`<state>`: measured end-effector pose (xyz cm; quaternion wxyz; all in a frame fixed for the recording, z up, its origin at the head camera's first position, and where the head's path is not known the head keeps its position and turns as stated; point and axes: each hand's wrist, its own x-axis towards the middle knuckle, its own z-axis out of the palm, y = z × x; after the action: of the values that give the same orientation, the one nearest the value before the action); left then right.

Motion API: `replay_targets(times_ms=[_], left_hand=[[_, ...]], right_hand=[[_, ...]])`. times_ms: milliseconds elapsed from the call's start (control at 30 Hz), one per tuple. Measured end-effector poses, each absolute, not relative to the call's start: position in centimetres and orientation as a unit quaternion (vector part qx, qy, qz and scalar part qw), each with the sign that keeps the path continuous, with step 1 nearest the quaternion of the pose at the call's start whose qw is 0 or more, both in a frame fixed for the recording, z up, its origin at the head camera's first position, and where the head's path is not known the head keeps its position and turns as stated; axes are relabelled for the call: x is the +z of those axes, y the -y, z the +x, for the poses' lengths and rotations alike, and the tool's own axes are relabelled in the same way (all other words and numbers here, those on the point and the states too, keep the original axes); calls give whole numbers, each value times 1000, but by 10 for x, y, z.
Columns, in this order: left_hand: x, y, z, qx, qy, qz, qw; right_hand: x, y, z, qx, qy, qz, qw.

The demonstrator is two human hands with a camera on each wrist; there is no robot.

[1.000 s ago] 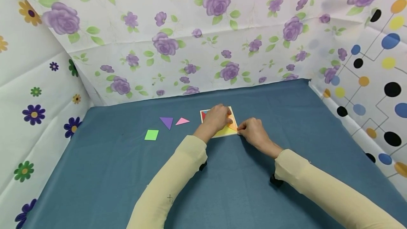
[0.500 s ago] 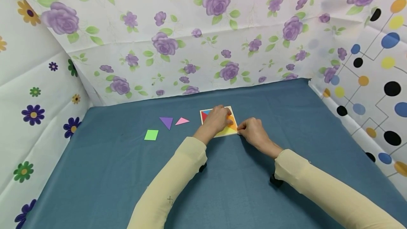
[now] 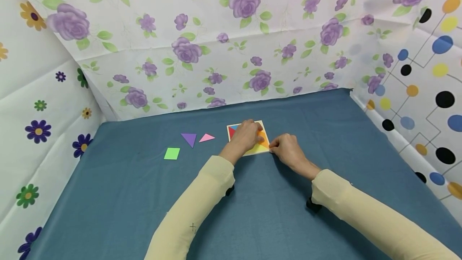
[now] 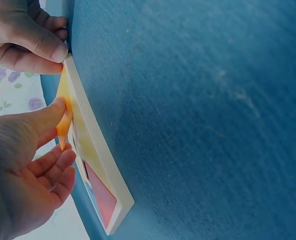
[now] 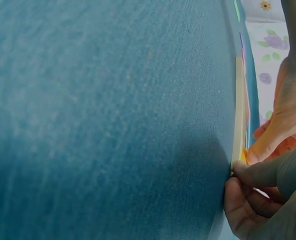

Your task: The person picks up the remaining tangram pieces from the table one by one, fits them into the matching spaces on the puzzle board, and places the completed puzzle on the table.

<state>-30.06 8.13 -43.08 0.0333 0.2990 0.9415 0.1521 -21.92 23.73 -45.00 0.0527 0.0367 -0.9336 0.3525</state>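
Observation:
In the head view, a square pale-rimmed tray (image 3: 257,154) lies under my left hand (image 3: 244,136), with red (image 3: 231,132), blue and yellow pieces (image 3: 254,149) inside. The left wrist view shows my left hand (image 4: 28,165) pinching an orange piece (image 4: 66,112), which stands tilted up from the tray (image 4: 97,137). My right hand (image 3: 290,151) grips the tray's near right corner with thumb and fingertips, close to the orange piece's tip. In the right wrist view, my right thumb and fingers (image 5: 267,192) cover that corner of the tray (image 5: 238,105).
Left of the tray, a pink triangle (image 3: 207,137), a purple triangle (image 3: 189,139) and a green piece (image 3: 171,153) lie on the blue cloth (image 3: 119,187). A floral sheet (image 3: 202,75) hangs behind, with patterned sheets at both sides.
Over the last second my left hand has shifted very slightly on the tray, and a little more of the red and blue shows. My right hand stays at the corner.

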Motion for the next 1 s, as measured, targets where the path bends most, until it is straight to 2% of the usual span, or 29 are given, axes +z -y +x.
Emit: replay_targets(times_ms=[1000], left_hand=[[-428, -79, -297, 90, -940, 325, 56]], right_hand=[[-450, -236, -217, 347, 935, 37, 61]])
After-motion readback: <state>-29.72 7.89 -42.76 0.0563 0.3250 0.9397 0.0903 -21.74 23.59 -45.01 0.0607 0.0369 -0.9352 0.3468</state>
